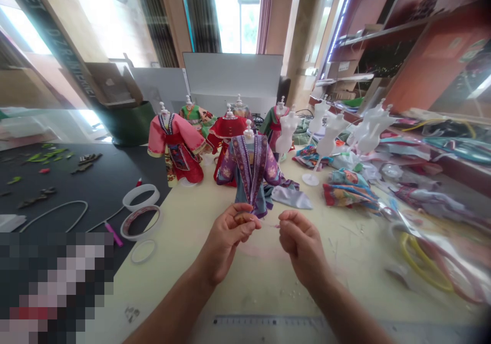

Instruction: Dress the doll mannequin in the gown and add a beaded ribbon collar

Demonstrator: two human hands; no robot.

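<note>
Over the pale table (184, 287) my left hand (224, 241) is closed in a pinch, thumb against fingertips. My right hand (303, 246) is also pinched, a short way to its right. A very thin pinkish strand shows faintly between the two, near the right fingertips; what each pinch holds is too small to name. Just beyond them stands a miniature mannequin in a purple and blue patterned robe (261, 162), its hem close to my left fingers. Behind it are dolls' outfits on stands, among them a pink robe (184, 134) and a red dress (229, 126).
Bare white mannequins (330, 134) stand at the back right, near folded patterned fabric (349, 188). Scissors (402, 218) and a yellow ring (418, 262) lie at right. Tape rolls (141, 221) sit at left beside a dark mat (95, 180). A ruler (245, 321) runs along the front.
</note>
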